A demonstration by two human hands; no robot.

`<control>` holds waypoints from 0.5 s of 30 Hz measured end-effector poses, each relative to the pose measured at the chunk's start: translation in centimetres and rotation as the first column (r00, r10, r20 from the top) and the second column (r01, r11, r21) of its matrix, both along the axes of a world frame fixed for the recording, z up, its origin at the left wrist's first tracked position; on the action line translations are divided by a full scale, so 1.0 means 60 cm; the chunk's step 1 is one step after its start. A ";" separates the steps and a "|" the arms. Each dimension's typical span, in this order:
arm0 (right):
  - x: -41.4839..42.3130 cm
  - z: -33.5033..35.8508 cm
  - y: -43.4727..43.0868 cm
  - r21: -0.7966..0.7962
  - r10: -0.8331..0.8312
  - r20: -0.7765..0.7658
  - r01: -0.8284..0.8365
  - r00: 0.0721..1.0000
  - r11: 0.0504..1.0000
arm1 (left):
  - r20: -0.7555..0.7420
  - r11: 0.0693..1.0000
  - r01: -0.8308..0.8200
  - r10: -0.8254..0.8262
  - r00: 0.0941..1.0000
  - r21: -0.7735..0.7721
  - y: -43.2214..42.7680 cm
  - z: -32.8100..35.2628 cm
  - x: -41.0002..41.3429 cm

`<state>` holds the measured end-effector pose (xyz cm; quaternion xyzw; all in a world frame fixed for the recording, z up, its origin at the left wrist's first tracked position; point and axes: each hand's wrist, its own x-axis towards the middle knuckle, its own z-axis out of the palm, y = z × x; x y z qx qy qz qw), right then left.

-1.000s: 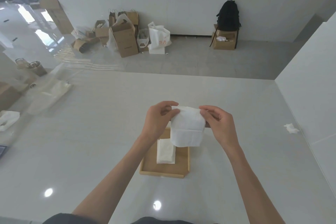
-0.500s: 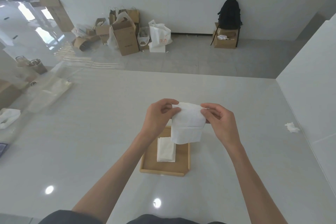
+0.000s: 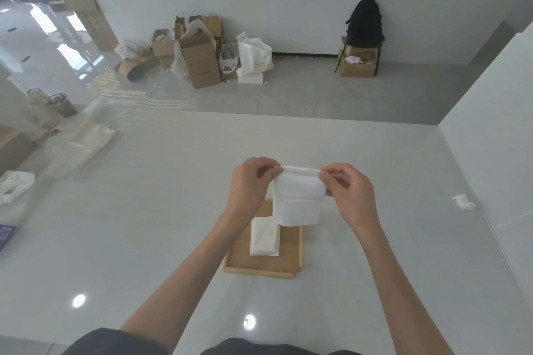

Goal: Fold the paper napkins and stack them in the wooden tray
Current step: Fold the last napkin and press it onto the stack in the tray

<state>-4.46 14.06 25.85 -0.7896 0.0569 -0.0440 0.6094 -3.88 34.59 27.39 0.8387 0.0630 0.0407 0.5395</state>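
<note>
While both hands are raised above the white surface [image 3: 138, 225], they hold a paper napkin [image 3: 298, 199] in the air by its top edge. The left hand [image 3: 249, 186] pinches the top left corner between thumb and fingertips, and the right hand [image 3: 350, 194] pinches the top right corner the same way. The napkin hangs down as a folded white sheet with a crease across it, and its lower part hides the far right portion of the wooden tray [image 3: 261, 266]. That tray lies flat on the surface, just nearer than the hands. Inside it, toward the left, a folded napkin [image 3: 264, 236] lies flat; whether it is one piece or a small stack cannot be told. Well to the right, near the wall, a crumpled tissue [image 3: 463, 202] sits on the surface. At the far left lies a clear plastic bag [image 3: 82, 147]. Cardboard boxes [image 3: 202, 63] stand on the floor beyond.
</note>
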 end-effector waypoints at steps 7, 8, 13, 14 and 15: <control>-0.004 0.014 0.011 0.003 0.102 0.031 -0.102 0.994 0.995 | 0.033 0.977 0.116 -0.112 0.993 -0.181 -0.001 0.007 -0.002; -0.003 0.015 0.015 0.012 0.103 0.049 -0.104 0.993 0.995 | 0.033 0.971 0.125 -0.120 0.992 -0.206 -0.002 0.008 -0.003; 0.001 0.018 0.020 0.017 0.002 0.118 -0.004 0.993 1.000 | -0.026 0.907 0.164 -0.188 0.982 -0.388 -0.003 0.013 -0.012; 0.002 0.018 0.019 0.027 -0.022 0.113 0.019 0.993 0.999 | -0.046 0.890 0.197 -0.236 0.971 -0.410 -0.001 0.010 -0.015; 0.002 0.018 0.018 0.036 -0.043 0.105 0.040 0.994 0.999 | -0.055 0.879 0.237 -0.284 0.957 -0.413 0.002 0.006 -0.017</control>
